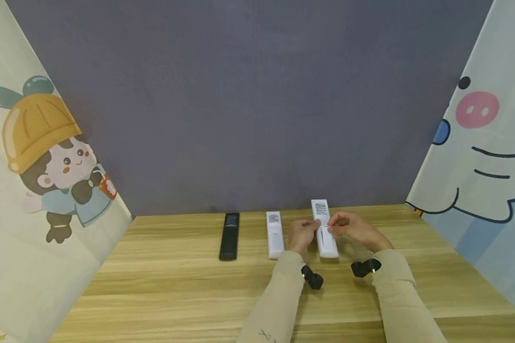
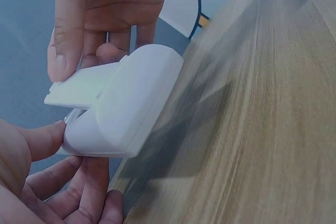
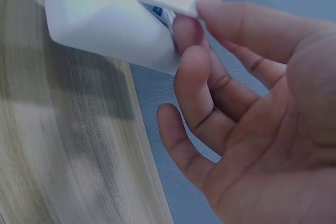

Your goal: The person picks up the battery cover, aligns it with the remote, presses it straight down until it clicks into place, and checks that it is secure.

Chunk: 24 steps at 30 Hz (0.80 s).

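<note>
A white remote control (image 1: 328,251) lies back side up, its printed label towards the far end. My left hand (image 1: 302,234) grips its left edge, with the thumb on top and curled fingers beneath, as the left wrist view shows. With thumb and forefinger my right hand (image 1: 355,229) pinches the raised end of the white battery cover (image 2: 86,83). The cover stands tilted up from the remote, its other end still at the body. Through the gap the right wrist view shows a bit of a blue battery (image 3: 157,10) in the compartment.
To the left of my hands lies a second white remote (image 1: 275,238), label side up, and further left a black remote (image 1: 229,240). The wooden table (image 1: 163,281) ends at a grey back panel (image 1: 257,105). Printed cartoon curtains (image 1: 476,181) flank both sides.
</note>
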{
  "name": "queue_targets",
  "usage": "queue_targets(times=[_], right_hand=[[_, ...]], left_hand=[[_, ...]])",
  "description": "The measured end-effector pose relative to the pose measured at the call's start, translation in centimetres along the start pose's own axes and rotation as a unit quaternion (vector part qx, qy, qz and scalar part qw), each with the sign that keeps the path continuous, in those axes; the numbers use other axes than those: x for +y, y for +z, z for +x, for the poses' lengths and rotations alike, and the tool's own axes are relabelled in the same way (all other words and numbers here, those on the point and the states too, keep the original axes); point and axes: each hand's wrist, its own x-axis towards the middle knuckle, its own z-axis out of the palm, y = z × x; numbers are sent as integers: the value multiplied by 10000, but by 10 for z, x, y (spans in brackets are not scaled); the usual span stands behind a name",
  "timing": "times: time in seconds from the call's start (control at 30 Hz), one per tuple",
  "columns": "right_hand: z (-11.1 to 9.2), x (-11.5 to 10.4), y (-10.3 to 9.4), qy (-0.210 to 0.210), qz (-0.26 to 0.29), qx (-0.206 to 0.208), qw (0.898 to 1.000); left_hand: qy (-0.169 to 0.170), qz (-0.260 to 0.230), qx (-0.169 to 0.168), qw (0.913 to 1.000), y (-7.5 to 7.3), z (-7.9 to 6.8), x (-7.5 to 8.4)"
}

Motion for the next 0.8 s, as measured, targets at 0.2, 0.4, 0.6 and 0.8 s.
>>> queue_targets(times=[0.2, 0.4, 0.6, 0.8], right_hand=[[-1, -1, 2, 17, -139, 99, 9999], [0, 0, 4, 29, -230, 178, 9996], [2, 1, 6, 162, -319, 271, 9990], [4, 2, 8, 249, -391, 380, 9982]], left_hand=[[-33, 33, -18, 10000, 0, -1, 1], [-27, 42, -52, 10000, -1, -1, 1], [-63, 8, -45, 10000, -1, -2, 1], [-75, -58, -51, 9999, -2, -2, 2]])
